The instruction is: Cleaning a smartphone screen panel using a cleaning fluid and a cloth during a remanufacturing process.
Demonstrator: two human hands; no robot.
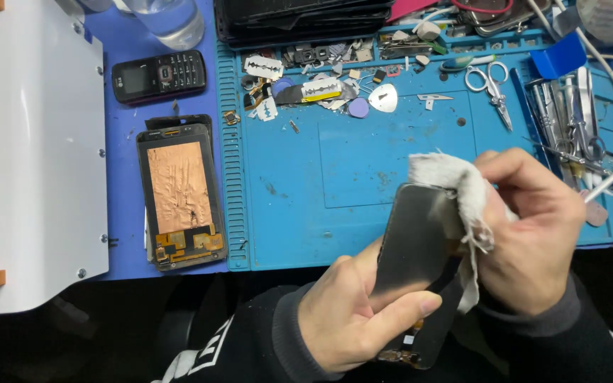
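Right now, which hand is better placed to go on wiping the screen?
Probably the right hand: it presses the cloth on the screen, while the left hand grips its lower edge.

- The screen (pixel 413 237) in my left hand (pixel 352 312) is smooth, glossy dark glass.
- The cloth (pixel 455 188) under my right hand (pixel 533 227) is rough, frayed, off-white fabric.
- The mat (pixel 363 163) looks like matt blue rubber, scuffed and stained.
- The panel (pixel 179 188) wears wrinkled copper foil.
- The scissors (pixel 492 85) are shiny metal.
- The phone (pixel 159 76) is glossy black plastic.
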